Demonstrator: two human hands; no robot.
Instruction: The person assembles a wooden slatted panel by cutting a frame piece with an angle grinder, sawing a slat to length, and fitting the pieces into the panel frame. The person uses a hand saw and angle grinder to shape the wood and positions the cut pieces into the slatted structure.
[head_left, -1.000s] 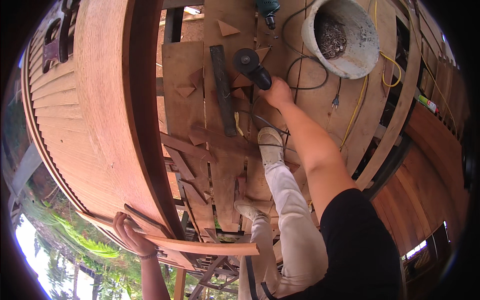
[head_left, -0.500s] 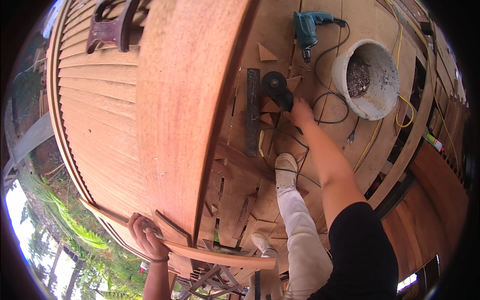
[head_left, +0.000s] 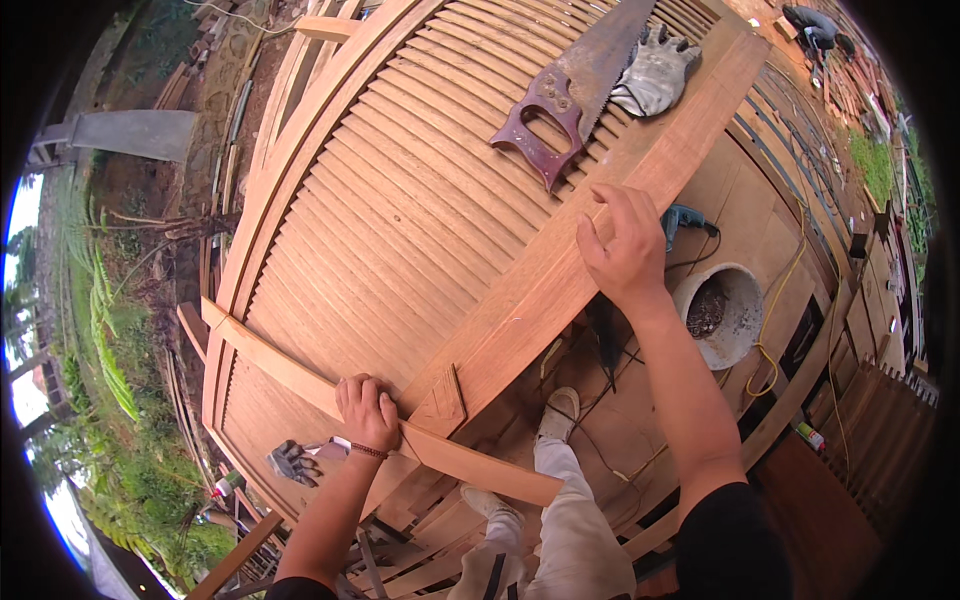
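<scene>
A long thin wood strip (head_left: 275, 358) lies across the near part of a big slatted panel (head_left: 400, 230). The left hand (head_left: 368, 412) is on it, with its fingers bent down over the wood to hold it. Only that one hand is on it, so the strip could turn or slide if the hand gets loose. Its right end sticks out past the panel, above the person's leg (head_left: 575, 525). A bump from the leg could push it crooked.

Just right of the left hand, a small wood piece (head_left: 440, 400) sits near the panel's edge. A knock could make it fall.

Farther off, the right hand (head_left: 628, 245) is by the right edge board. Its fingers are a bit curled and seem to hold nothing; I can't tell if they touch the board.

Past it lie a saw (head_left: 590, 75) and a glove (head_left: 657, 72). The teeth are bare, and so is the hand, so reaching there without looking could cut it.

On the floor to the right are a drill (head_left: 683, 222) and a bucket (head_left: 742, 318).
</scene>
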